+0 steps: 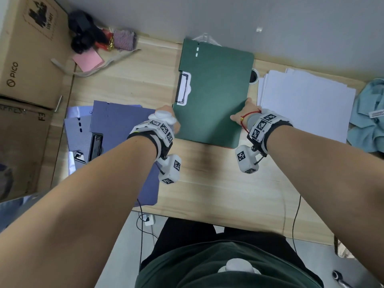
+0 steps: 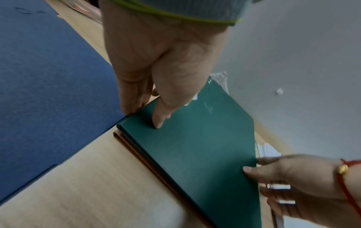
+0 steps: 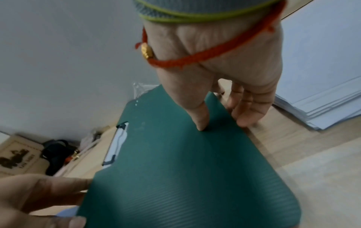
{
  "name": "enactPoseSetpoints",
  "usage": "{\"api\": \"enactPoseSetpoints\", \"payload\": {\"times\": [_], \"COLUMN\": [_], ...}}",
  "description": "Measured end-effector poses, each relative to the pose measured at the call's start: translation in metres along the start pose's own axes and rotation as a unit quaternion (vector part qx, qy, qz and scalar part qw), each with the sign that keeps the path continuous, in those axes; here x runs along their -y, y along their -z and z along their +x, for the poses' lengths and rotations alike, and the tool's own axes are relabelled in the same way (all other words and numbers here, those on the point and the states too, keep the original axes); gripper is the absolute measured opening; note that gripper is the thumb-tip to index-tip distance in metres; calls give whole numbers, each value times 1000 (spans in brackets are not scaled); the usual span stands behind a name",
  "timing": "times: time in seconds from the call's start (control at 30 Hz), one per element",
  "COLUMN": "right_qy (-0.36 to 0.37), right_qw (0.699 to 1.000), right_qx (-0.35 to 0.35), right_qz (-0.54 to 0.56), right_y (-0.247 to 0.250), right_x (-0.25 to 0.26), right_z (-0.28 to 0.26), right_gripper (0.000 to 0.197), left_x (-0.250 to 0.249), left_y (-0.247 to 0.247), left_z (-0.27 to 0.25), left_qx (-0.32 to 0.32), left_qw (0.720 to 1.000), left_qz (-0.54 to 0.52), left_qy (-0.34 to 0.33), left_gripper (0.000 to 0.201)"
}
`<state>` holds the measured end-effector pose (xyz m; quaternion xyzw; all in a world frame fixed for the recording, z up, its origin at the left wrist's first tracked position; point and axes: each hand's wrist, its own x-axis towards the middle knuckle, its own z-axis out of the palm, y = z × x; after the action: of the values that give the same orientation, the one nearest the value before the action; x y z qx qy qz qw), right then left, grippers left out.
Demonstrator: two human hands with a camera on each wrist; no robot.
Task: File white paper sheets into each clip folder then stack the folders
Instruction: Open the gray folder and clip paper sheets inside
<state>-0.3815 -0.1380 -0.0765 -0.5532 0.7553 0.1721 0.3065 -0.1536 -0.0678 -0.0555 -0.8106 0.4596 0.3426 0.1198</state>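
A closed green clip folder [image 1: 214, 94] lies in the middle of the wooden table [image 1: 218, 183]. In the left wrist view it sits on top of a brown folder [image 2: 140, 155] whose edge shows beneath it. My left hand [image 1: 174, 121] pinches the green folder's near left corner, thumb [image 2: 158, 121] on the cover, fingers at the edge. My right hand [image 1: 243, 113] pinches the near right corner, thumb [image 3: 201, 123] on top, fingers [image 3: 246, 117] down along the side. A stack of white paper sheets [image 1: 305, 104] lies right of the folder.
Purple-blue folders [image 1: 116, 129] lie open at the left, one with a black clip. Cardboard boxes [image 1: 27, 59] stand further left. A pink notepad [image 1: 88, 60] and dark clutter sit at the back left, a teal cloth [image 1: 369, 115] at the far right.
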Motion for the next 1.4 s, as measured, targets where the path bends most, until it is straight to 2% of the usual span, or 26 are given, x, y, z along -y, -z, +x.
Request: {"api": "enactPoseSetpoints", "payload": {"times": [0.03, 0.1, 0.13, 0.17, 0.23, 0.3, 0.4, 0.5, 0.57, 0.67, 0.77, 0.87, 1.0, 1.1, 1.2, 1.23, 1.33, 1.4], "right_qy": [-24, -46, -34, -11, 51, 91, 103, 111, 108, 83, 61, 42, 46, 74, 123, 142, 158, 166], "right_qw": [999, 992, 987, 983, 979, 970, 949, 949, 949, 932, 925, 918, 917, 921, 926, 926, 905, 892], "right_qx": [-11, -40, -42, -33, 22, 98, 215, 255, 271, 312, 312, 308, 304, 305, 298, 289, 273, 259], "right_qz": [27, 106, 149, 180, 196, 204, 209, 147, 120, 162, 209, 246, 255, 232, 196, 198, 285, 332], "right_y": [2, 4, 5, 6, 0, -12, -45, -80, -100, -120, -125, -121, -122, -123, -121, -118, -102, -89], "right_x": [2, 11, 18, 25, 45, 65, 90, 104, 106, 108, 111, 108, 101, 102, 107, 108, 112, 112], "right_z": [-4, -18, -24, -31, -56, -80, -109, -126, -127, -130, -143, -148, -148, -155, -166, -169, -179, -180], "right_gripper": [61, 67, 65, 58, 34, 20, 18, 22, 21, 27, 35, 44, 38, 38, 60, 60, 42, 42], "left_x": [4, 17, 24, 33, 61, 91, 135, 168, 178, 185, 198, 206, 209, 214, 217, 217, 216, 212], "left_y": [7, 18, 22, 26, 32, 35, 26, 17, 15, 14, 11, 11, 15, 13, 20, 26, 44, 54], "left_z": [-2, -8, -10, -14, -22, -30, -35, -42, -51, -63, -65, -67, -78, -84, -91, -94, -104, -105], "left_qx": [-1, -23, -43, -71, -89, -77, -86, -53, -31, -30, -33, -8, 3, -37, -85, -101, -147, -166], "left_qw": [1000, 999, 998, 994, 985, 973, 956, 944, 950, 960, 961, 962, 969, 962, 958, 956, 952, 949], "left_qz": [2, -13, -36, -49, -47, -49, -80, -81, -52, -49, -83, -73, -48, -97, -136, -140, -148, -154], "left_qy": [3, 19, 40, 63, 137, 210, 270, 315, 308, 276, 263, 262, 243, 253, 239, 237, 226, 218], "left_gripper": [14, 56, 70, 76, 79, 79, 70, 64, 59, 66, 78, 90, 90, 92, 90, 89, 89, 95]}}
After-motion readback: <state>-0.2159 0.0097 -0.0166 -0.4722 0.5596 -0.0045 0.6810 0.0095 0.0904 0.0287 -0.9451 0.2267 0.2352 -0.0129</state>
